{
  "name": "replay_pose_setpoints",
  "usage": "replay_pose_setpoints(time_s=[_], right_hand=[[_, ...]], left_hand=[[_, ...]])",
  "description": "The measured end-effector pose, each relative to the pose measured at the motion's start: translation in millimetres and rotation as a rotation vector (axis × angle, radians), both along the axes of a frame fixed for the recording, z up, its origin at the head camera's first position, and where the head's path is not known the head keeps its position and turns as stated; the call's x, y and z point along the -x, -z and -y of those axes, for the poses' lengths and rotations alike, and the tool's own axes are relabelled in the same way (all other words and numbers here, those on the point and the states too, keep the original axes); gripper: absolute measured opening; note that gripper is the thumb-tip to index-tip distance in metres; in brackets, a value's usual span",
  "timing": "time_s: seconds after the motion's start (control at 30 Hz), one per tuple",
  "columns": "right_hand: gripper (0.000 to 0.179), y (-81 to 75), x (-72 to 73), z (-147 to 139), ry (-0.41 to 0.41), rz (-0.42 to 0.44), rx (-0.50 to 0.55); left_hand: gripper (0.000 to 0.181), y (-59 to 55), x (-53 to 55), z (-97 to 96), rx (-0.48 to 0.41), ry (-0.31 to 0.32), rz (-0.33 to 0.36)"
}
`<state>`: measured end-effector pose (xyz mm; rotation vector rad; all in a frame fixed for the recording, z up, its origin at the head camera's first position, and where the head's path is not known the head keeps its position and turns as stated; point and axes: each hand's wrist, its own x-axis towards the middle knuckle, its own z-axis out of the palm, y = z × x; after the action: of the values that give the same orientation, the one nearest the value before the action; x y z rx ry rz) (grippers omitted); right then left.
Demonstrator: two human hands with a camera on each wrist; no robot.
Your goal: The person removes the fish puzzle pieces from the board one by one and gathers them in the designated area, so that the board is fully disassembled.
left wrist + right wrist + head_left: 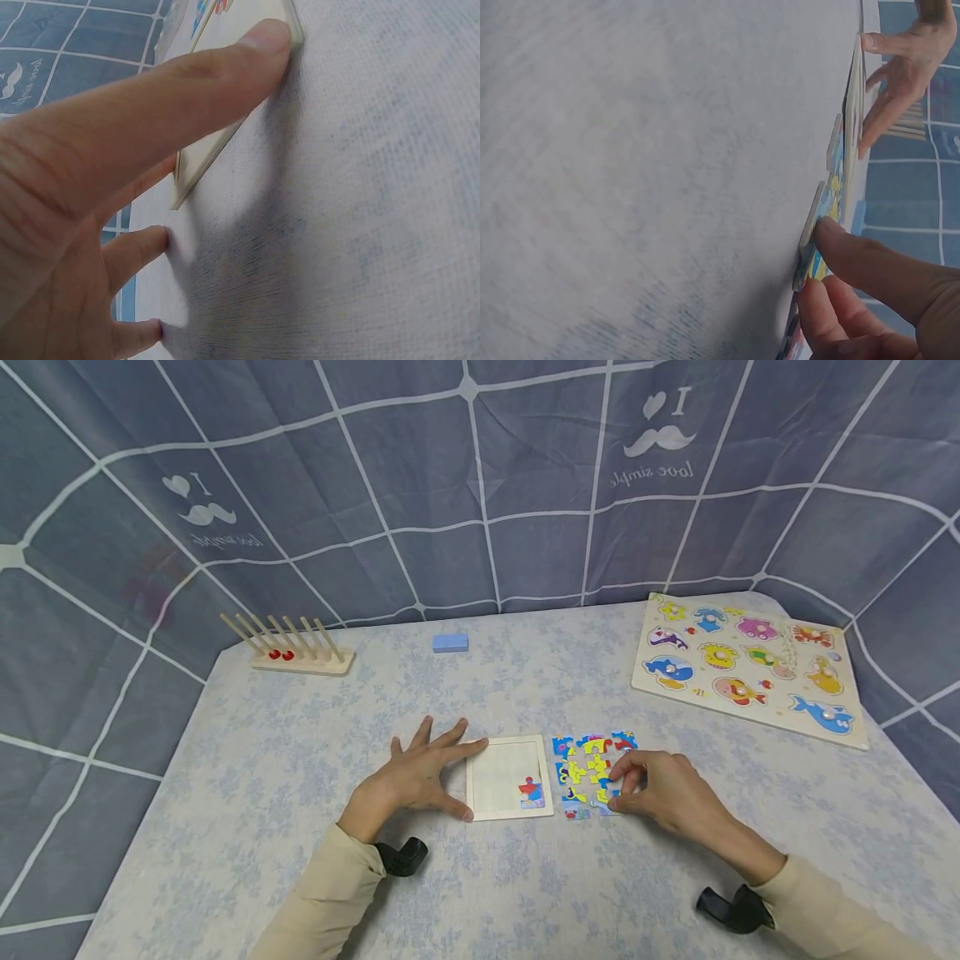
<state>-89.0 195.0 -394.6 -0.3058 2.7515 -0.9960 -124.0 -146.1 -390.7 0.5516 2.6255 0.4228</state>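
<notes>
My left hand (412, 777) lies spread with straight fingers at the left side of a square wooden puzzle frame (506, 817). Its thumb touches the lower left corner and its index finger the upper left one. In the frame's lower right corner sits a red and blue jigsaw piece (532, 793). To the right lie several loose blue and yellow jigsaw pieces (576, 772), close together in rows. With thumb and fingertips my right hand (663, 793) pinches a jigsaw piece (811, 232) at the right of this group, tilted in the right wrist view. Fingers partly hide it.
A wooden peg board (750, 668) with sea animal shapes lies at the back right. At the back left stands a peg stand (303, 664) with two red beads. A blue block (450, 643) lies at the back middle, before a grey-blue checked curtain (540, 468).
</notes>
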Motion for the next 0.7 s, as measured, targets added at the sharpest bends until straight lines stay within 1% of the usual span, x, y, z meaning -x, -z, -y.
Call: replay_pose_setpoints(time_s=[0.27, 0.47, 0.6, 0.7], right_hand=[[0.024, 0.3, -0.6, 1, 0.007, 0.007, -0.003], [0.017, -4.2, 4.9, 10, 0.027, -0.029, -0.041], [0.016, -5.4, 10.9, 27, -0.034, -0.054, -0.02], [0.021, -4.0, 13.7, 43, -0.109, -0.066, 0.001]], left_hand=[[0.1, -0.7, -0.1, -0.6, 0.004, -0.001, 0.004], [0.099, -2.2, -0.1, 0.3, 0.001, 0.0, 0.0], [0.099, -1.7, -0.1, 0.8, -0.001, -0.004, 0.001], [0.099, -1.1, -0.2, 0.0, 0.001, -0.006, 0.007]])
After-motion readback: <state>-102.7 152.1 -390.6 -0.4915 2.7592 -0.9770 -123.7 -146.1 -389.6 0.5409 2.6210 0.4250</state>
